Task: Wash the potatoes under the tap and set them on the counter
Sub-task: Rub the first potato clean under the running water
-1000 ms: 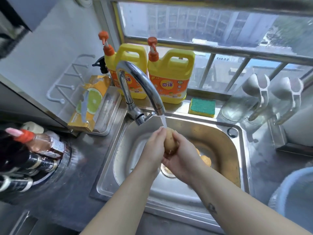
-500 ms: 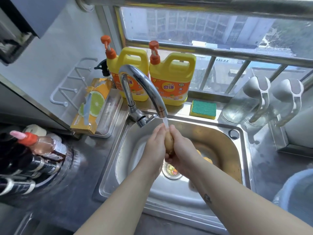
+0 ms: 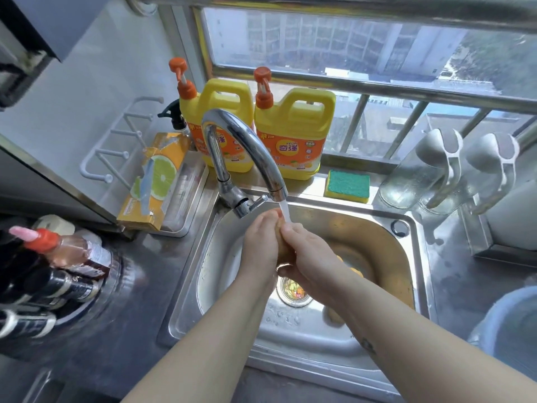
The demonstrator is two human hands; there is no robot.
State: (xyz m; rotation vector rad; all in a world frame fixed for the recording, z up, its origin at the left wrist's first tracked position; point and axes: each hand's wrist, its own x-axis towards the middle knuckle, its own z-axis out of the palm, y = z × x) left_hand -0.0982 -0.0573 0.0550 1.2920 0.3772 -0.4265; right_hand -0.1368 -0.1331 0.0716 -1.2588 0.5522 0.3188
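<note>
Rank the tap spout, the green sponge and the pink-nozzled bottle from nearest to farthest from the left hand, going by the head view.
From the left hand:
1. Tap spout, just above and behind it.
2. Green sponge, on the ledge behind the sink, to the right.
3. Pink-nozzled bottle, far left on the counter.

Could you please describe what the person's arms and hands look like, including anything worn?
The left forearm and right forearm are bare, with no sleeves in view. The left hand and right hand wear no gloves; no watch or bracelet shows. The right forearm carries a small dark mark, like a tattoo.
</note>
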